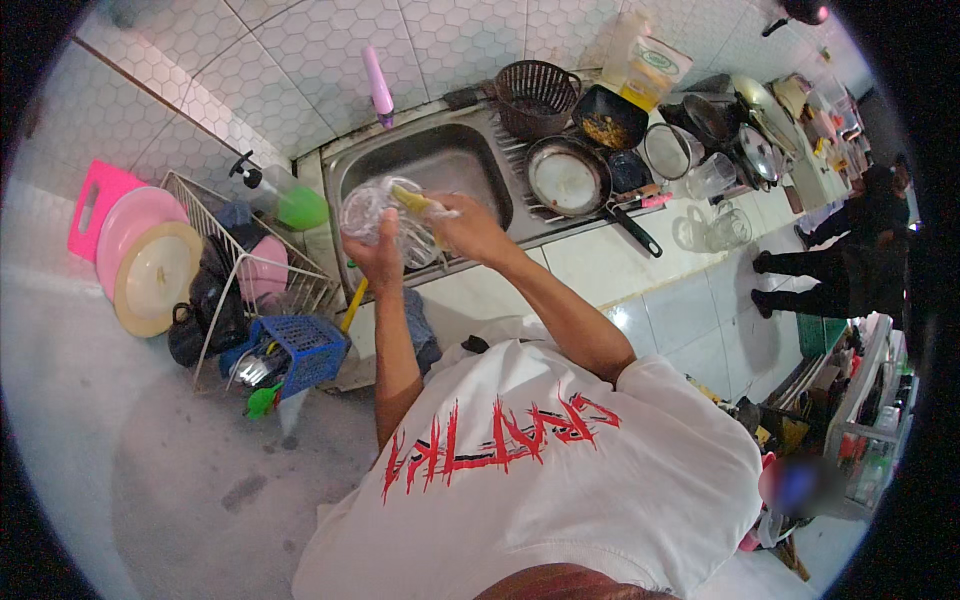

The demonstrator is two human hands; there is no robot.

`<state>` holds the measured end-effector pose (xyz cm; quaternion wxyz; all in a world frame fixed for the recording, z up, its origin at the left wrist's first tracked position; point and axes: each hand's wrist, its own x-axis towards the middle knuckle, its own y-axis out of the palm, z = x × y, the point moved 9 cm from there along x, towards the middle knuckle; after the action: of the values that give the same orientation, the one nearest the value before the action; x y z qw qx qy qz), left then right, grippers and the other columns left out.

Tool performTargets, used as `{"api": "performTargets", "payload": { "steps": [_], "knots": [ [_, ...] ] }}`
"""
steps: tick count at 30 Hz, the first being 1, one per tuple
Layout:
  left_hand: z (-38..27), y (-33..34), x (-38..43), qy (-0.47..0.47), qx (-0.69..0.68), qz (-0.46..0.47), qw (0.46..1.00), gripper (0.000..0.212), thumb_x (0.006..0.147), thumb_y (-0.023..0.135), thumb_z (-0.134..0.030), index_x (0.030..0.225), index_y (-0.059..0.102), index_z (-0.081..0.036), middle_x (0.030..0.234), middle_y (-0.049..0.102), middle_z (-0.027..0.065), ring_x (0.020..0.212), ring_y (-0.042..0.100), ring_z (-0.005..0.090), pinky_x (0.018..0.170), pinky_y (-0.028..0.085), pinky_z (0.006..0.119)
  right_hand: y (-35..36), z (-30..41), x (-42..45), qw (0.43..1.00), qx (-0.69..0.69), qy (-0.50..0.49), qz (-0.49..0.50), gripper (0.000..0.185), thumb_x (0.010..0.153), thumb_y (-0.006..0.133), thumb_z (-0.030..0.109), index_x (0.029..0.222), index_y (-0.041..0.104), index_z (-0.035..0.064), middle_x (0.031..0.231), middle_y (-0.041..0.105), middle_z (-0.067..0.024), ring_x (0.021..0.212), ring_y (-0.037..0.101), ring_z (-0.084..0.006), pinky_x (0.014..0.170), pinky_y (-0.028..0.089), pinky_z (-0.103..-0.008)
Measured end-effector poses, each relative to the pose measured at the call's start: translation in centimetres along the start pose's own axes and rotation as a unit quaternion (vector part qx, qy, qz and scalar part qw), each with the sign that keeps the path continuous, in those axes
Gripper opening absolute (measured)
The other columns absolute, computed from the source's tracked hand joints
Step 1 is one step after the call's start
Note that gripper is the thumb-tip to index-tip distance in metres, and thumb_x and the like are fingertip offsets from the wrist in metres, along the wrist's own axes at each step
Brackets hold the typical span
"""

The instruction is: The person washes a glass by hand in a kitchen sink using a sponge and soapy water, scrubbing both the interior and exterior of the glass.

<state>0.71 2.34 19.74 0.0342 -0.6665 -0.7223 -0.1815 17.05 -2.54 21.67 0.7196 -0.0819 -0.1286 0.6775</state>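
Observation:
Over the near left part of the steel sink (457, 150), my left hand (377, 259) grips a clear, sudsy glass vessel (366, 212). Its exact shape is hard to make out under the foam. My right hand (469, 229) holds a yellow sponge (410, 199) against the vessel's rim, with suds on the fingers. More clear glassware (416, 246) shows just below and between the hands; whether it is a separate piece I cannot tell. A pink-covered faucet (377, 86) hangs above the basin's far edge.
Left of the sink stand a green soap pump bottle (300, 206), a wire dish rack (247, 262) with plates, and a blue cutlery basket (307, 346). On the right are a frying pan (566, 176), a brown basket (536, 97) and glass mugs (727, 226). Another person (862, 247) stands farther right.

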Motion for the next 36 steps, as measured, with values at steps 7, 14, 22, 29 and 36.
{"api": "performTargets", "payload": {
  "steps": [7, 14, 22, 29, 36],
  "knots": [
    [-1.3, 1.2, -0.1, 0.040, 0.023, 0.127, 0.991, 0.050, 0.074, 0.073, -0.015, 0.118, 0.054, 0.000, 0.112, 0.059, 0.0096, 0.099, 0.058, 0.0200, 0.089, 0.046, 0.033, 0.9, -0.2, 0.3, 0.994, 0.098, 0.040, 0.036, 0.036, 0.089, 0.052, 0.027, 0.117, 0.061, 0.0069, 0.068, 0.055, -0.0030, 0.048, 0.049, -0.0117, 0.036, 0.037, -0.0272],
    [0.4, -0.3, 0.6, -0.010, -0.010, 0.029, 0.999, 0.052, 0.073, 0.072, -0.016, 0.118, 0.053, 0.000, 0.111, 0.061, 0.0113, 0.101, 0.058, 0.0226, 0.092, 0.045, 0.036, 0.2, 2.2, -0.8, 0.995, 0.079, 0.062, 0.020, 0.036, 0.089, 0.048, 0.028, 0.118, 0.059, 0.0101, 0.079, 0.062, -0.0113, 0.059, 0.058, -0.0210, 0.055, 0.046, -0.0351],
    [2.2, -1.2, 0.6, -0.034, 0.002, -0.034, 0.999, 0.061, 0.075, 0.072, -0.018, 0.126, 0.043, 0.000, 0.122, 0.053, 0.0124, 0.107, 0.055, 0.0240, 0.093, 0.044, 0.037, 0.5, 1.6, -0.6, 0.993, 0.103, 0.057, 0.024, 0.042, 0.089, 0.051, 0.030, 0.126, 0.056, 0.0100, 0.077, 0.059, -0.0070, 0.061, 0.056, -0.0192, 0.048, 0.041, -0.0308],
    [0.1, 1.0, -0.1, 0.028, 0.013, 0.109, 0.994, 0.044, 0.076, 0.068, -0.013, 0.115, 0.053, 0.002, 0.112, 0.059, 0.0108, 0.097, 0.059, 0.0205, 0.088, 0.046, 0.034, -0.2, 1.0, -0.7, 0.997, 0.033, 0.072, 0.007, 0.042, 0.088, 0.052, 0.027, 0.125, 0.056, 0.0066, 0.101, 0.065, -0.0199, 0.085, 0.064, -0.0295, 0.077, 0.050, -0.0378],
    [4.8, -2.7, 1.3, -0.110, -0.202, -0.138, 0.963, 0.044, 0.084, 0.062, -0.027, 0.114, 0.051, 0.003, 0.110, 0.057, 0.0152, 0.094, 0.061, 0.0255, 0.082, 0.051, 0.039, 1.3, 2.7, -1.5, 0.995, -0.079, -0.060, 0.029, 0.046, 0.084, 0.051, 0.018, 0.129, 0.052, 0.0084, 0.126, 0.056, -0.0187, 0.105, 0.060, -0.0341, 0.087, 0.048, -0.0406]
  ]
}}
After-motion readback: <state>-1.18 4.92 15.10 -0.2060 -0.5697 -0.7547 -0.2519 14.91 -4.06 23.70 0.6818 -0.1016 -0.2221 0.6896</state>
